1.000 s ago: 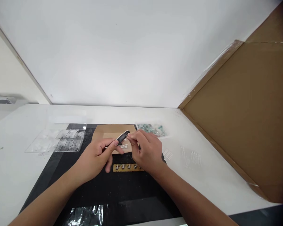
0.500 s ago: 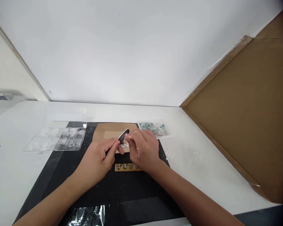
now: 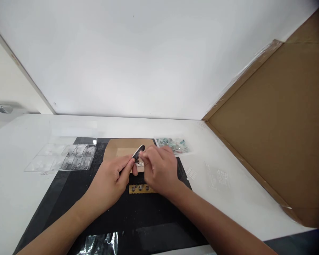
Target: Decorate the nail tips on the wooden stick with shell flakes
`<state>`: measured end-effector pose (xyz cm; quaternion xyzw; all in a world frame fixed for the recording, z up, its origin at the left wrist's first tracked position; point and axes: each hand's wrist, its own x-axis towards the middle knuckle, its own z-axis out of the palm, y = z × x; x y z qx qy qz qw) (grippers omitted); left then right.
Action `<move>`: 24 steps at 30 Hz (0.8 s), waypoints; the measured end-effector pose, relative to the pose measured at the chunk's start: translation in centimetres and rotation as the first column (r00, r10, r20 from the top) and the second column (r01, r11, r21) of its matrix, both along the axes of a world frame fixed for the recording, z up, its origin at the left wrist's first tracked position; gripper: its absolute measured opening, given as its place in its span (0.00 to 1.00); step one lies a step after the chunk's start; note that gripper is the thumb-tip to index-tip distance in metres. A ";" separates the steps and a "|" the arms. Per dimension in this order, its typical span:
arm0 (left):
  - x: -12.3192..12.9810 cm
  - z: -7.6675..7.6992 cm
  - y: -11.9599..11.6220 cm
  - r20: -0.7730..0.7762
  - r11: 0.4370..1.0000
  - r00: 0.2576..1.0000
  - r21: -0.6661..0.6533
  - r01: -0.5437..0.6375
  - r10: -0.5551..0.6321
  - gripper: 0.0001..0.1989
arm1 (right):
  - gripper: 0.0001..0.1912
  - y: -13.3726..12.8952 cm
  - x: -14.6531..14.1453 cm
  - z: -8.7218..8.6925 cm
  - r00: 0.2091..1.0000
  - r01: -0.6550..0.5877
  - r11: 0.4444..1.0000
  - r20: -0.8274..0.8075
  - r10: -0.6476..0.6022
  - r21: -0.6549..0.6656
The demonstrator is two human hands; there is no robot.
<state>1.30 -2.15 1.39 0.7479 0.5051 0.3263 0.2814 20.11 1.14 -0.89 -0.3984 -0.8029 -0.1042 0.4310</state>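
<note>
My left hand (image 3: 113,177) pinches a nail file (image 3: 138,153), black-faced with a pale edge, its free end pointing up and to the right. Close against that end is my right hand (image 3: 161,166), fingers closed in a pinch; whatever they hold is too small and covered to make out. Below both hands lies a tan strip (image 3: 141,188) bearing a row of small metal pieces, its right end behind my right hand. Behind the hands is a shallow brown cardboard tray (image 3: 114,144) with small white pieces in it.
A clear compartment box (image 3: 77,157) of nail-tip-like pieces lies open on the left. A plastic bag (image 3: 172,144) of greenish pieces is at the back right, clear sticker sheets (image 3: 222,177) nearer. A black mat (image 3: 138,219) lies beneath; a cardboard panel (image 3: 268,124) stands right.
My right hand has shifted slightly left and down along the nail file. My left hand keeps its grip almost unmoved. The view has moved a little.
</note>
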 end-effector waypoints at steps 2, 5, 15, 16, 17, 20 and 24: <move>0.0 0.0 0.1 0.017 1.000 1.000 -0.028 0.006 -0.005 0.21 | 0.13 0.0 0.0 0.0 1.000 -0.014 1.000 0.024 0.014 0.001; 0.1 0.0 0.2 0.050 0.995 0.999 -0.099 0.011 -0.006 0.22 | 0.12 0.1 0.1 0.0 0.999 0.041 0.999 -0.012 -0.040 0.029; -0.1 -0.2 0.1 0.003 1.000 1.000 0.013 -0.010 0.010 0.21 | 0.14 0.0 -0.2 0.0 0.999 -0.027 0.999 0.022 0.028 -0.020; -0.1 -0.2 0.1 -0.006 1.000 1.000 0.028 -0.009 0.009 0.21 | 0.14 0.0 -0.2 0.0 1.000 -0.015 1.000 0.013 0.015 -0.005; -0.1 -0.1 0.1 -0.011 0.999 1.000 0.033 -0.009 0.009 0.21 | 0.15 0.0 -0.2 0.0 1.000 0.022 1.000 -0.011 -0.022 0.011; 0.0 0.0 0.0 -0.011 1.000 1.000 0.023 -0.001 0.001 0.21 | 0.15 0.1 -0.1 0.1 0.999 0.026 1.000 -0.031 -0.026 -0.012; 0.2 0.2 -0.1 0.015 1.000 1.000 -0.010 0.018 -0.018 0.22 | 0.14 0.3 0.3 0.4 0.999 0.023 1.000 -0.030 -0.023 0.000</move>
